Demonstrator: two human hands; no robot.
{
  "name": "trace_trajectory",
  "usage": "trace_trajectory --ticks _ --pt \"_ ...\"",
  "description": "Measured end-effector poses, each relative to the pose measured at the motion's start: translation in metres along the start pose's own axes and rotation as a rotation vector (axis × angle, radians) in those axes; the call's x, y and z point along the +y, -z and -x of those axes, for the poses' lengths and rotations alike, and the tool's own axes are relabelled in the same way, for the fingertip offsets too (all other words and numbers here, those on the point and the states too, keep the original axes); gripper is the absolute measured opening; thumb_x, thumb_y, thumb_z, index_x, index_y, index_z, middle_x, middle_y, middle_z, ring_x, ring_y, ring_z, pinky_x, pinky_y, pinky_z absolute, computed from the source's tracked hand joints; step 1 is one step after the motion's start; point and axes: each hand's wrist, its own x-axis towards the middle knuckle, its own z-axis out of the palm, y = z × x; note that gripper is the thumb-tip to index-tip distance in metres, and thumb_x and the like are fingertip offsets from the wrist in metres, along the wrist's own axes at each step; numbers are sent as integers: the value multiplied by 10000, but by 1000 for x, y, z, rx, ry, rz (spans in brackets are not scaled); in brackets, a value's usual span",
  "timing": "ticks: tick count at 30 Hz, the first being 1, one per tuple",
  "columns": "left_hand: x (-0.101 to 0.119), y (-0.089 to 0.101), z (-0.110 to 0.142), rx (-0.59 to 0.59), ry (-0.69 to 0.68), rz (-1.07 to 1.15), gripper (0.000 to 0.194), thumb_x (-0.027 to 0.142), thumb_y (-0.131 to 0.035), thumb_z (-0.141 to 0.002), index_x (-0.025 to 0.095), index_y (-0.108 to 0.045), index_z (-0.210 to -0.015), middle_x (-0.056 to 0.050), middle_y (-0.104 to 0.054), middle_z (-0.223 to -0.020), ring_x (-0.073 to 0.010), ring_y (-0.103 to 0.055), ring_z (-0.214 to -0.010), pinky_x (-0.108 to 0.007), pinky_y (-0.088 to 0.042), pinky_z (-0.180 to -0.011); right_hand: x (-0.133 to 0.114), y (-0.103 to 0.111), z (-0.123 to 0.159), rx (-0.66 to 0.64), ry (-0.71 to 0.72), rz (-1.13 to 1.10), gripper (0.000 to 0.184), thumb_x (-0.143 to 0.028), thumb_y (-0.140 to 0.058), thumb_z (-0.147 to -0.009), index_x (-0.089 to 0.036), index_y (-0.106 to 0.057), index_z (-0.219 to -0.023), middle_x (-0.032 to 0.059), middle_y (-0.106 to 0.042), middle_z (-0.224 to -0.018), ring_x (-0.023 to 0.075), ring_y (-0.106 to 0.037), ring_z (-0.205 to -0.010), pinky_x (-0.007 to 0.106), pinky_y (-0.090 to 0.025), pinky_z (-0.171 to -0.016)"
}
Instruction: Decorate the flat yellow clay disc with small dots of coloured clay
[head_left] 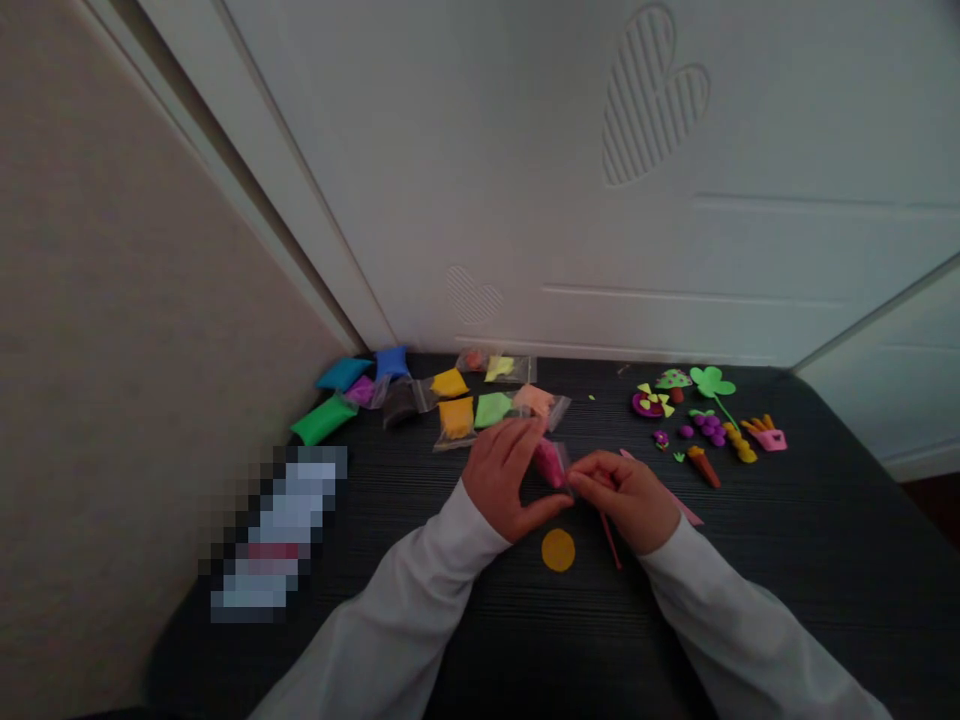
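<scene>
A small clear zip bag of bright pink clay (550, 463) is between my two hands, just above or on the dark table. My left hand (504, 482) curves round it, fingers at its far side and thumb at its near corner. The fingertips of my right hand (624, 497) pinch the bag's right edge. Below my right hand a thin reddish stick (611, 542) slants out; whether the hand holds it is hidden. A pink flat modelling tool (686, 507) lies partly under that hand. Nearer me is a flat yellow-orange disc (559, 550).
Clay bags lie behind and left, among them orange (455, 417), light green (493, 409), peach (534, 400), black (400, 403) and green (324, 419). Small clay figures, including a green clover (712, 381) and purple grapes (709, 428), lie right. A white panel (480, 200) borders the table's back.
</scene>
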Motion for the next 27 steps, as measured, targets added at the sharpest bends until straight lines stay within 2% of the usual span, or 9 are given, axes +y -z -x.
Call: trace_trajectory --ticks 2,4,5,8,11,17,22,27 --pt "4 0 1 74 80 61 472 433 -541 -661 131 -471 -1016 -114 -535 -992 -230 -464 -967 -382 -367 -848 -1 -1 1 91 45 90 250 -401 -505 -715 -165 -587 -733 -51 -379 -482 74 -328 -456 213 -263 -441" --pt "9 -1 2 6 166 171 242 361 -496 -716 145 -510 -824 -59 -557 -792 -162 -508 -784 -305 -411 -730 -1 -3 2 166 139 210 222 -374 -499 -726 -176 -597 -745 -40 -399 -502 85 -368 -478 219 -289 -460" --pt "12 -2 3 -57 207 227 199 346 -474 -735 151 -506 -760 -34 -544 -722 -134 -504 -710 -270 -412 -674 -1 -4 3 184 194 271 196 -348 -497 -731 -183 -600 -752 -32 -424 -524 91 -394 -496 221 -304 -473" --pt "17 -6 5 -196 316 327 220 357 -441 -760 155 -493 -692 6 -508 -637 -90 -468 -599 -215 -378 -573 -1 -11 5 190 320 438 113 -246 -492 -732 -195 -592 -744 -12 -506 -608 105 -459 -567 227 -340 -525" --pt "17 -10 7 -211 362 343 252 362 -411 -774 151 -490 -660 16 -476 -599 -84 -441 -576 -208 -348 -550 0 -15 7 180 370 528 86 -222 -493 -736 -193 -574 -737 -2 -538 -648 113 -486 -615 235 -354 -566" --pt "13 -11 7 -236 342 421 240 338 -407 -778 143 -518 -695 7 -491 -635 -89 -443 -609 -217 -349 -588 -1 -12 6 125 361 438 77 -245 -509 -743 -190 -559 -720 2 -574 -697 119 -514 -676 246 -372 -620" --pt "10 -11 5 -271 442 654 249 361 -452 -752 130 -516 -688 18 -473 -598 -74 -421 -560 -200 -341 -536 0 -8 3 90 365 370 92 -261 -520 -742 -187 -567 -714 2 -584 -720 118 -514 -693 250 -377 -635" --pt "8 -8 0 -263 490 788 224 311 -453 -755 116 -539 -687 -8 -532 -639 -88 -488 -624 -214 -380 -610 4 -7 2 112 353 360 131 -301 -518 -745 -191 -573 -700 -4 -563 -675 108 -504 -648 239 -370 -600"
